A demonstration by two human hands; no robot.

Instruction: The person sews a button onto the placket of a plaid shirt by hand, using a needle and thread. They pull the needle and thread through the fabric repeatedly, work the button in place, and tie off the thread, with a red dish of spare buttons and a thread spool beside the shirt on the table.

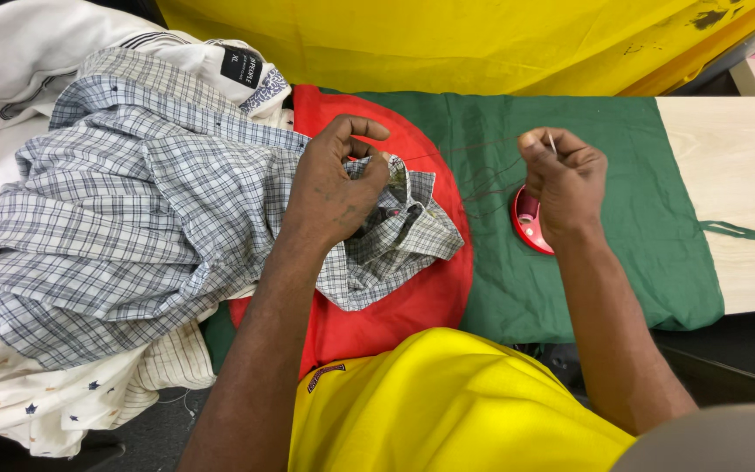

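Pinching a fold of the checked shirt (pixel 176 210) near its collar, my left hand (pixel 329 188) is closed on the cloth, thumb and fingertips gathering one small spot over the red cloth (pixel 412 306). My right hand (pixel 565 188) is clenched around a thin needle (pixel 551 142), whose tip just shows above the fingers, and a fine dark thread (pixel 474 170) runs slack from it back toward the shirt. The shirt lies in a heap on the left, spilling over other pale garments (pixel 37 398), with only its collar end reaching the middle of the scene. I judge the fabric light, soft and limp: it will sag and slide wherever it is not held, so the best hold is right beside the stitch, where the doubled collar edge is firmer. The thread looks delicate and apt to tangle or snap if jerked. The needle is stiff, slick and sharp, best gripped low on the shaft. A round red sewing case (pixel 528 223) sits just behind my right hand on the green cloth (pixel 640 218).
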